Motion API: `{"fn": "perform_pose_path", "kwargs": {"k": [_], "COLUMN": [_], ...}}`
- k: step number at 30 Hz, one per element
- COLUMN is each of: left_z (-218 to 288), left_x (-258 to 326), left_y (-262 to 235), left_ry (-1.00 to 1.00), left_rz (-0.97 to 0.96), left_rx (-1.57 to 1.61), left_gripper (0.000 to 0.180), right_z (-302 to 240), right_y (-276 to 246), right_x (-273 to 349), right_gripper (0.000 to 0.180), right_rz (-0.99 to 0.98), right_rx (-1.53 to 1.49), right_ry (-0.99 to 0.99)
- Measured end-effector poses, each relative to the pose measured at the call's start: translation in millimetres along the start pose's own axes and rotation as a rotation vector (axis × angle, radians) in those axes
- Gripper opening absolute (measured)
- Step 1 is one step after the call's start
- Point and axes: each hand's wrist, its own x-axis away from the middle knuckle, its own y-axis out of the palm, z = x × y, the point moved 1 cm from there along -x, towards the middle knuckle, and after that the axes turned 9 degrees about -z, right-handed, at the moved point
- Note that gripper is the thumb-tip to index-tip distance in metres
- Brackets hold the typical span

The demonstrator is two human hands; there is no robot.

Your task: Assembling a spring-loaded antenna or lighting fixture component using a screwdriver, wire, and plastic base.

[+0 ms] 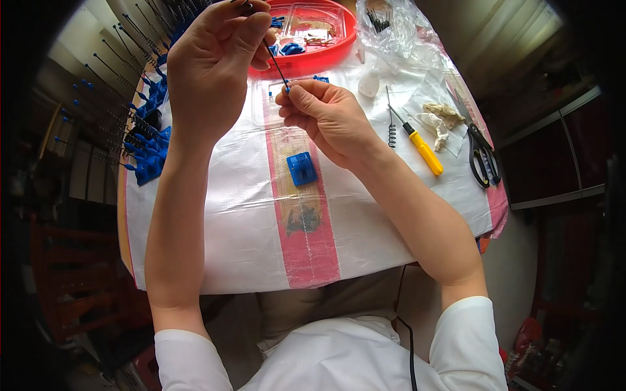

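Note:
My left hand is raised at the top, its fingers closed round the upper part of a thin black rod. The rod slants down to my right hand, which pinches a tiny blue bead at its lower end. A dark curved bit shows above my left fingertips, too small to make out. Below my right hand, apart from both hands, a small blue plastic block lies on the cloth's pink stripe.
Blue bases with upright springs and rods line the left edge. A red basin holds a clear divided box with small parts. To the right lie a yellow-handled screwdriver, a spring, black-handled scissors and plastic bags.

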Motion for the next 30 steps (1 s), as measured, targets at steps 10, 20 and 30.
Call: {"fn": "perform_pose_path", "kwargs": {"k": [10, 20, 30], "left_z": [1.2, 2.9, -1.3], "left_x": [0.5, 0.6, 0.3], "left_y": [3.0, 2.4, 0.0], "left_ry": [0.049, 0.009, 0.052], "left_rz": [0.010, 0.002, -0.026], "left_rx": [-0.043, -0.046, 0.002], "left_gripper": [0.018, 0.018, 0.018], "right_z": [0.6, 0.0, 0.1], "right_y": [-0.3, -0.3, 2.7], "right_x": [-0.8, -0.7, -0.9], "right_gripper": [0.017, 0.017, 0.018], "right_rz": [0.003, -0.004, 0.004], "right_rx": [0.024, 0.038, 0.022], "right_ry": [0.004, -0.001, -0.015]}}
